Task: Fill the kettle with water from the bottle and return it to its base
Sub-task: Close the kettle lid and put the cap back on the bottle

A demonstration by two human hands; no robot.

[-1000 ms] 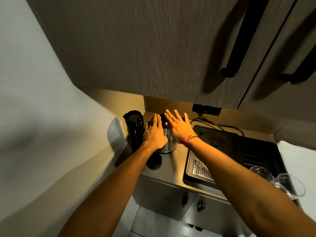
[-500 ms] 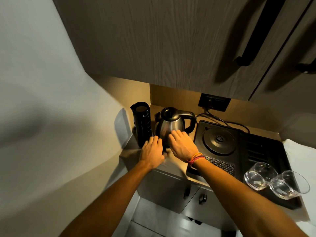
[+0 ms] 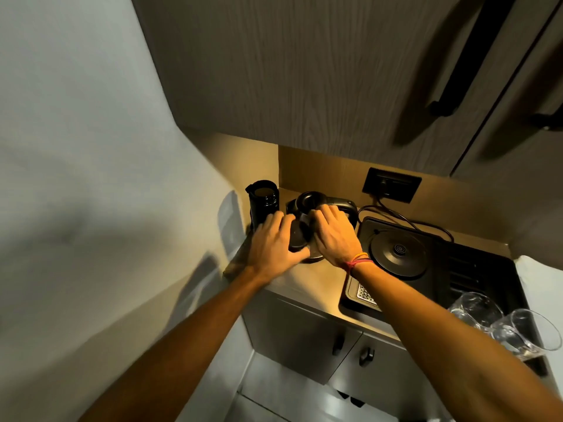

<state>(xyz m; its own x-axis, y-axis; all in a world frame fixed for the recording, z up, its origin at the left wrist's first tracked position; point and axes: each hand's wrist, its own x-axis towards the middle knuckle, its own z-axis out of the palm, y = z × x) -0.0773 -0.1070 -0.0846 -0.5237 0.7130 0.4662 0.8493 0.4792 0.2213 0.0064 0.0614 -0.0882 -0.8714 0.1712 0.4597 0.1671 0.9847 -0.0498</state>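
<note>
Your left hand [image 3: 274, 245] has grasped a dark cap [image 3: 297, 236]; right hand [image 3: 333, 236] fingers clasp the kettle [image 3: 307, 205] (base [image 3: 397, 249] at 3 o'clock): lift it level.

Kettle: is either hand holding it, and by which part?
Both hands rest on the kettle body, left hand and right hand on either side; handle untouched. A firm grip cannot be told.

we see both forearms bare, no sleeves | left hand [image 3: 272, 245] bare, no ring or watch showing | right hand [image 3: 335, 236] bare | right wrist: thin thread bands [image 3: 357, 261], one yellow, others red-pink
</note>
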